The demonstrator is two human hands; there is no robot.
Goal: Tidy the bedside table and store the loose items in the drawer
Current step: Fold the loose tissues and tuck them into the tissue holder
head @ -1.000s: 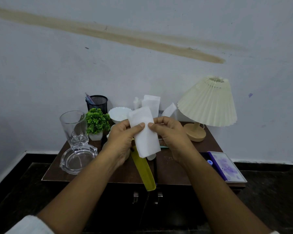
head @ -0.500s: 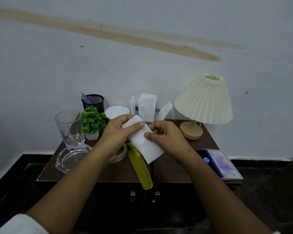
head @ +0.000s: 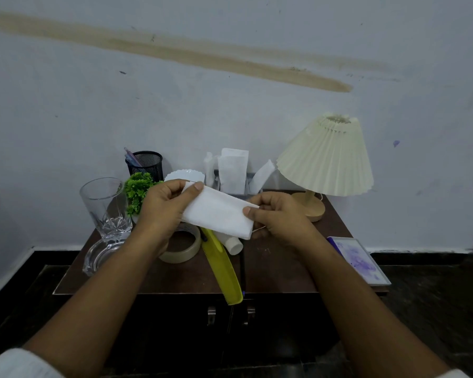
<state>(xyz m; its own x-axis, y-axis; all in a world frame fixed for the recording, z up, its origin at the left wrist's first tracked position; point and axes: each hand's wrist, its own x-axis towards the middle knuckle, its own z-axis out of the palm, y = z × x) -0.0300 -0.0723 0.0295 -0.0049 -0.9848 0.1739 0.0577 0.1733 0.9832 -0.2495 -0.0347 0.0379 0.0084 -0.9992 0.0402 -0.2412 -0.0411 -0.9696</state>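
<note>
bedside table (head: 279,268), pens (head: 131,157) in mesh cup (head: 148,164)

My forearms lay toward 7 and 5 o'clock; my left hand (head: 163,210) pinched the tissue (head: 219,215) at its 10 o'clock end, my right hand (head: 280,216) at its 3 o'clock end.

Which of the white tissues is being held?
The folded tissue in front, pinched by the left hand and right hand; the other tissues stand upright at the back.
</note>
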